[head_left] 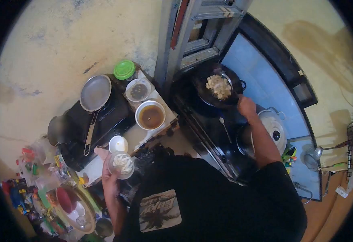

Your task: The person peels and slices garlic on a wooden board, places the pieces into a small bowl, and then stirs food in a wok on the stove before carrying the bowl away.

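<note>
My left hand point(108, 172) holds a clear bowl point(122, 165) with white pieces in it, beside a small white cup point(118, 144) at the counter's edge. My right hand point(247, 107) is closed round the handle of a metal spatula point(227, 79), whose head is in a dark wok point(202, 89) on the stove. Pale, lumpy food point(218, 87) lies in the middle of the wok, touching the spatula.
A lidded pot point(272, 131) and a spoon point(225, 130) are on the stove. Left of it stand a bowl of brown liquid point(150, 117), a strainer-like bowl point(138, 90), a green-lidded container point(124, 69) and a pan point(95, 93). Ladles point(318, 152) hang at right.
</note>
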`<state>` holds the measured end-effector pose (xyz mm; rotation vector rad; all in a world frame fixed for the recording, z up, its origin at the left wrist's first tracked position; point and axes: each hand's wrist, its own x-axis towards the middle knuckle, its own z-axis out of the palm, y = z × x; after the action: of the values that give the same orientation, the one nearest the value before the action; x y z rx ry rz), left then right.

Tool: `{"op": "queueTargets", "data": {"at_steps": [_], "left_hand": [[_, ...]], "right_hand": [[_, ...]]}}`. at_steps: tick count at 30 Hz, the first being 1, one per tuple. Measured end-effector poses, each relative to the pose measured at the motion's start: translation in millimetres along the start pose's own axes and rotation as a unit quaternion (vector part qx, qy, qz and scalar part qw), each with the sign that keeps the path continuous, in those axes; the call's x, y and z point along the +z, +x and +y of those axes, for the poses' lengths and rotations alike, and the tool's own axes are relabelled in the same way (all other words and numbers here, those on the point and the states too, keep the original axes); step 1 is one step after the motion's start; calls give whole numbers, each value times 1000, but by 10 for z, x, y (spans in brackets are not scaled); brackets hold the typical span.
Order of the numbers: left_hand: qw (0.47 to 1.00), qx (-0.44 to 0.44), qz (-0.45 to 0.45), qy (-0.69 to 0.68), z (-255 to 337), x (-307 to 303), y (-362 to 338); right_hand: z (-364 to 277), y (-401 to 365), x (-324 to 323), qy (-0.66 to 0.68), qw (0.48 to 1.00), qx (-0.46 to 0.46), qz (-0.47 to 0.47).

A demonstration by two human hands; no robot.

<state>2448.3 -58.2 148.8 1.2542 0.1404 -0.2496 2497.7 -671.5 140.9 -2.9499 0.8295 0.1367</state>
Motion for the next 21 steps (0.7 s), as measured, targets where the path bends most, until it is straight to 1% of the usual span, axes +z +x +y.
{"op": "queueTargets", "data": {"at_steps": [1,3,4,6,7,9,10,12,13,15,16,18,19,21], "left_hand": [[1000,-1,0,2,22,25,-10],[1000,3,20,-22,50,77,-30],[1000,1,20,-20,52,78,-36],[1000,-1,-5,-23,52,78,-45],[1000,-1,-4,-22,34,76,-44],[1000,-6,1,9,15,57,-43],[1000,-3,3,11,29,49,-57],[1000,-9,18,2,38,63,-87],[1000,-9,20,0,37,56,-104],[999,9,32,-11,11,36,-151],[999,10,33,-14,-27,-11,-165],[999,14,37,17,-105,-122,-148],[999,15,35,15,-110,-118,-139],[999,10,31,5,-95,-105,-129]], "right_hand": [[16,69,-40,1,1000,0,-2],[42,246,-105,3,999,-12,53],[29,345,-98,4,999,-10,51],[-17,547,-38,-60,995,-57,55],[1,631,31,-59,995,-57,54],[-3,748,137,-175,978,-106,-46],[21,742,174,-173,978,-109,-45],[100,630,207,-174,980,-95,3],[165,578,154,-176,980,-97,4],[224,408,-150,-150,987,-47,-44],[255,334,-183,-152,986,-49,-42],[332,222,-218,-5,998,-38,52],[453,273,-101,-6,998,-37,54],[762,500,471,32,998,-25,52]]}}
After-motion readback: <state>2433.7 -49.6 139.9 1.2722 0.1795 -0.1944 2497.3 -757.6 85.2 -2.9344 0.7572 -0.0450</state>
